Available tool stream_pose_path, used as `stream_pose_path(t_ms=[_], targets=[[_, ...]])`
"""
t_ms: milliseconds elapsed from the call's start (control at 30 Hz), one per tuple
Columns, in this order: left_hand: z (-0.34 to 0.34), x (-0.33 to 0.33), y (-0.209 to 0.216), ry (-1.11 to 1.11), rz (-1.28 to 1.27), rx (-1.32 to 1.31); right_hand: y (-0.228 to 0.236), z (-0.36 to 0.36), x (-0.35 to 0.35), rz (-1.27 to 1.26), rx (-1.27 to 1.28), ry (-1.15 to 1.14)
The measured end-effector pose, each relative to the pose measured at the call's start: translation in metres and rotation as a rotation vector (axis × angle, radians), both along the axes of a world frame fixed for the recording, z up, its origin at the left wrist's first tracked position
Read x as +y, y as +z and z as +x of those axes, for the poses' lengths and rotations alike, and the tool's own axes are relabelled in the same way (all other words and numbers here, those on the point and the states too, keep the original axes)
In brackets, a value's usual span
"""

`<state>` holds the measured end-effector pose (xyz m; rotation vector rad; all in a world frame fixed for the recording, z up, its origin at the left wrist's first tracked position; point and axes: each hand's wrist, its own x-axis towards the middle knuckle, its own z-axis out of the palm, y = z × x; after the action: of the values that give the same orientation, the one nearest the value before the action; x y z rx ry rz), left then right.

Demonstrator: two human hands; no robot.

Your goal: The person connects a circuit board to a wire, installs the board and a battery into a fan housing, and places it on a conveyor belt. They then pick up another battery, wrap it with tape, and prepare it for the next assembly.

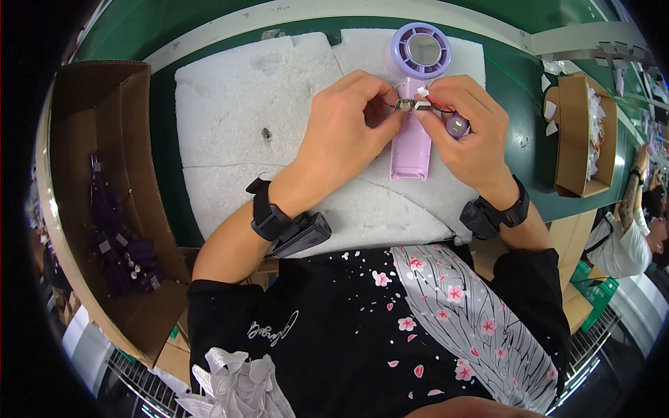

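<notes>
A handheld fan lies on white foam, its round purple fan head at the far end and its open lilac handle shell pointing toward me. Above the shell, my left hand pinches a small green circuit board by its left end. My right hand closes in from the other side, its thumb and forefinger at the board's right end. Next to that forefinger is a small white connector. A purple cylindrical battery with red and black wires sits within my right hand's grasp.
White foam sheets cover the green table. On the left stands a cardboard box with dark purple parts. At the right, another cardboard box holds white, wrapped-looking pieces. A person is farther right.
</notes>
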<state>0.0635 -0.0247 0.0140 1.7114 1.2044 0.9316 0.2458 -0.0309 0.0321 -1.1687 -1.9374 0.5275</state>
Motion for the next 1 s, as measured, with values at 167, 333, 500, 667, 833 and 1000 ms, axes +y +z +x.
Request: stream_pose_path(t_ms=[167, 333, 500, 667, 833, 1000], targets=[[-0.002, 0.000, 0.002, 0.009, 0.005, 0.026, 0.003, 0.002, 0.000, 0.038, -0.067, 0.034], [-0.001, 0.000, 0.003, 0.017, 0.018, 0.005, 0.005, 0.001, -0.001, -0.009, -0.047, 0.012], [0.001, -0.003, 0.002, 0.032, 0.020, -0.004, 0.011, -0.003, -0.003, -0.146, -0.077, -0.091], [-0.001, -0.004, 0.004, 0.005, 0.068, 0.006, 0.013, -0.003, -0.003, -0.188, -0.110, -0.097], [-0.006, 0.000, 0.001, -0.067, 0.242, 0.068, 0.010, -0.001, -0.002, -0.158, -0.080, -0.084], [-0.009, -0.001, -0.001, -0.102, 0.203, 0.043, 0.014, -0.003, -0.003, -0.241, -0.050, -0.110]])
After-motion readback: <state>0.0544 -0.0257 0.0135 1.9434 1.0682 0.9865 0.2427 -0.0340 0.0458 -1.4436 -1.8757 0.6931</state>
